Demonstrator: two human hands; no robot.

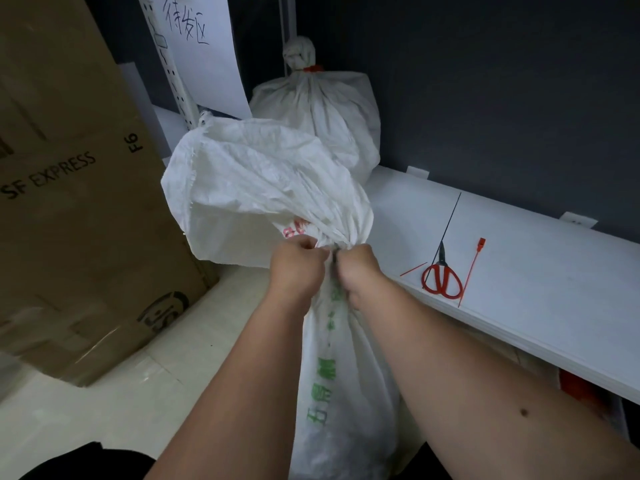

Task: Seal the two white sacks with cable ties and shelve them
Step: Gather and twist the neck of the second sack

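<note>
A white woven sack (pixel 263 188) with green printing stands on the floor in front of me, its top gathered into a neck. My left hand (pixel 298 268) and my right hand (pixel 358 271) both clench that neck, close together, with something dark and thin between them. A second white sack (pixel 318 109) sits on the white shelf (pixel 519 271), its neck bound by a red cable tie (pixel 312 68). A loose red cable tie (pixel 472 268) and a black cable tie (pixel 450 223) lie on the shelf.
Red-handled scissors (pixel 442 277) lie on the shelf beside the ties, with a short red offcut (pixel 413 269) to their left. A large brown cardboard box (pixel 79 188) stands on the floor at left. A white sheet with handwriting (pixel 204 50) hangs on the shelf upright.
</note>
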